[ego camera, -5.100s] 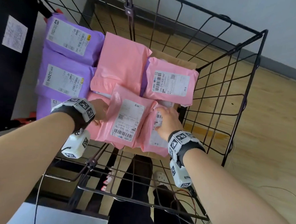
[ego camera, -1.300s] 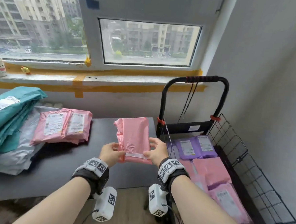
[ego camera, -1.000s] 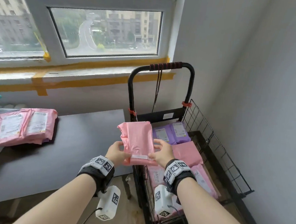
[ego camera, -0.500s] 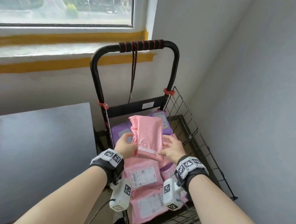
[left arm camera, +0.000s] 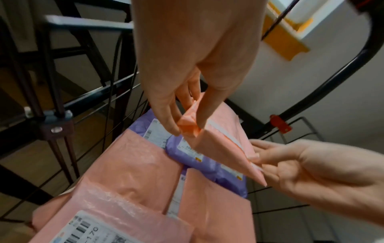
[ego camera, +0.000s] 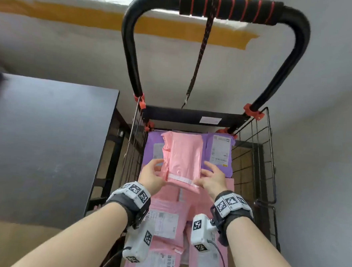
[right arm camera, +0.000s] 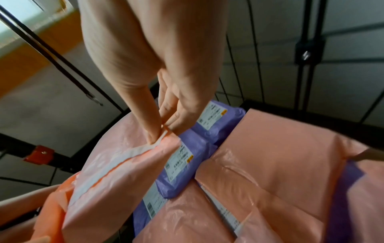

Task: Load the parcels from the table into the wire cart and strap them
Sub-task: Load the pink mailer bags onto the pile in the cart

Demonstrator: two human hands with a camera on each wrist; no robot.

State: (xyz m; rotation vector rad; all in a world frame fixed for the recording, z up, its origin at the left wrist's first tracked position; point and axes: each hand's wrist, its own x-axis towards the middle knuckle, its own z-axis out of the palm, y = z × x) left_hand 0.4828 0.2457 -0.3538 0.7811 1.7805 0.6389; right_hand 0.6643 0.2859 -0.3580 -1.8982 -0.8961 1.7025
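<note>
I hold a pink parcel (ego camera: 182, 159) over the black wire cart (ego camera: 269, 160), above the purple parcels (ego camera: 219, 153) at its far end. My left hand (ego camera: 153, 175) pinches the parcel's near left corner (left arm camera: 188, 126). My right hand (ego camera: 211, 178) pinches its near right corner (right arm camera: 160, 139) between thumb and fingers. Under it, pink parcels (ego camera: 164, 226) with white labels lie across the near part of the cart. The purple parcels (right arm camera: 197, 148) lie close below the held parcel.
The cart's black handle (ego camera: 227, 6) with red-striped foam rises at the far end, and a dark strap (ego camera: 199, 57) with a hook hangs from it. A dark table (ego camera: 41, 140) stands left of the cart. Grey walls close in behind and to the right.
I carried the pink parcel from over the table to the right and now hold it lower, over the cart's far end. Both hands keep their hold on it.
</note>
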